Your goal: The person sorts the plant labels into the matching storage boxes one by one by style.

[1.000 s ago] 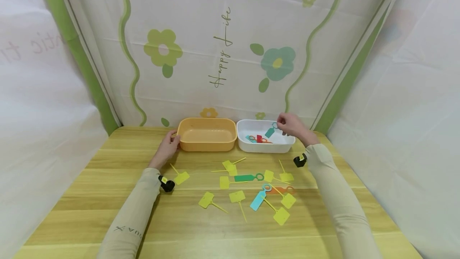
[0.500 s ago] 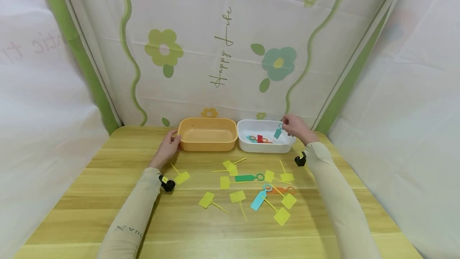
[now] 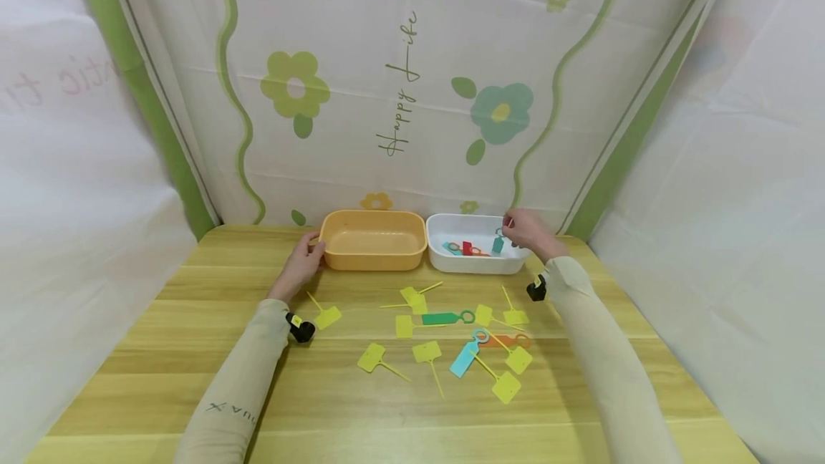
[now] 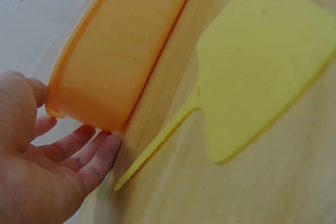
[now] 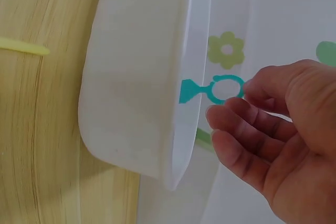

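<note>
At the left end of an orange plastic tub (image 3: 374, 262), my left hand (image 3: 301, 263) rests its fingertips against the outer wall. In the left wrist view those fingers (image 4: 79, 145) are loosely bent, and one touches near the rim. My right hand (image 3: 530, 231) is over the right end of a white plastic tub (image 3: 477, 265). It pinches the ring of a teal tag (image 5: 226, 88), whose flat part hangs down inside the rim. A red tag (image 3: 467, 248), a light blue tag (image 3: 451, 249) and something orange lie in the white tub.
Several yellow tags (image 3: 427, 352) with thin stems lie scattered on the wooden table (image 3: 361, 428). Among them are a green tag (image 3: 440, 319), a light blue tag (image 3: 462, 360) and an orange tag (image 3: 512, 341). A white patterned curtain (image 3: 348, 149) hangs behind the tubs.
The teal tag in my right hand first shifted right, then came down and slightly left, hanging lower in the white tub. My left hand has stayed at the orange tub.
</note>
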